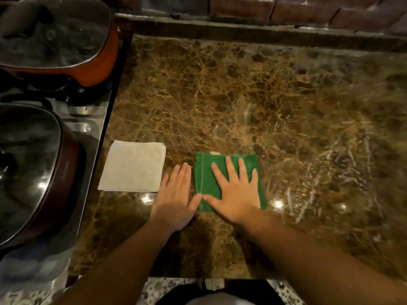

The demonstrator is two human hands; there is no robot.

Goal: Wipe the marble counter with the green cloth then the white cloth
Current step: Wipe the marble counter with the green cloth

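My right hand (236, 194) lies flat, fingers spread, on the folded green cloth (206, 183) on the marble counter (242, 89); my left hand (176, 199) rests flat beside it, white cloth (133, 167) just beyond. Soft, light fabric, likely to bunch; press palm down mid-cloth

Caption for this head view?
Right hand flat on green cloth, left hand on counter beside white cloth.

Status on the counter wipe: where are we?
Done: cannot tell; the counter shows streaks right of the cloth. In hand: right hand lies flat on the folded green cloth; left hand rests on the marble beside it. Left: white cloth lies folded, untouched.
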